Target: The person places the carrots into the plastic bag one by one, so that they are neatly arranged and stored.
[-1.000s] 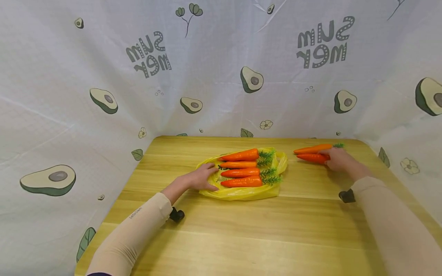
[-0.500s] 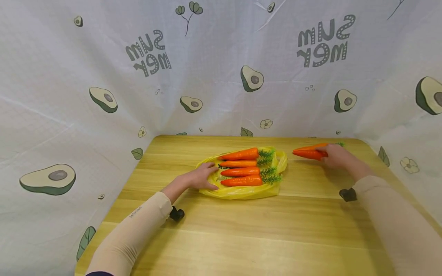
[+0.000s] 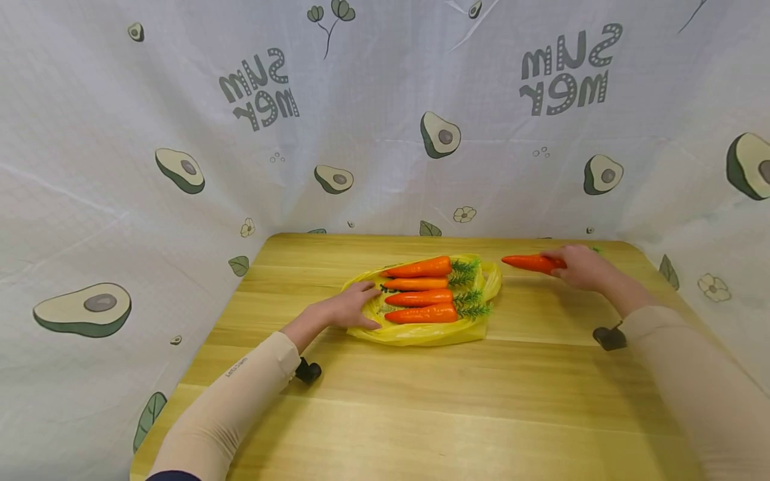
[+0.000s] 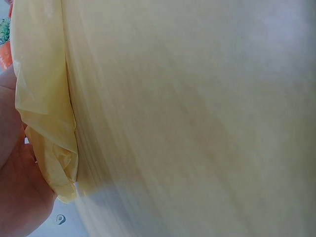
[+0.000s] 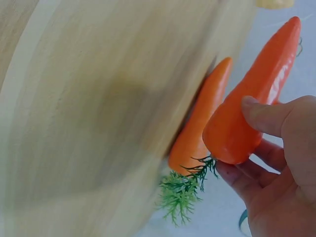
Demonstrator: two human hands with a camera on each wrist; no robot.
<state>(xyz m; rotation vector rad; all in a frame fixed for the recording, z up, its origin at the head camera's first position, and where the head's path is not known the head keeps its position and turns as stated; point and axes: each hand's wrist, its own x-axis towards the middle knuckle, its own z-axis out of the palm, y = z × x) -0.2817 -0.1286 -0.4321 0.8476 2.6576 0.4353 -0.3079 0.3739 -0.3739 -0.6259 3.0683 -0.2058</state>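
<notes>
In the head view, my right hand (image 3: 582,268) pinches an orange carrot (image 3: 529,262) between thumb and fingers, lifted off the table with its tip toward the left. The right wrist view shows a second carrot (image 5: 200,126) lying on the table beneath it, mostly hidden by the hand in the head view. A crumpled yellow plastic bag (image 3: 409,339) lies flat mid-table, bearing several carrots (image 3: 421,298) in a row, green tops to the right. My left hand (image 3: 349,310) rests on the bag's left edge with fingers spread. Yellow plastic (image 4: 47,98) also lies against it in the left wrist view.
A pale wooden table (image 3: 433,401) with rounded far corners carries everything. White cloth (image 3: 385,100) printed with avocados hangs behind it and along both sides. Small black devices (image 3: 609,337) sit at both wrists.
My right hand has gripped the nearer of the two carrots on the right and raised it, shifting it slightly left and away. My left hand and the bag have stayed put.
</notes>
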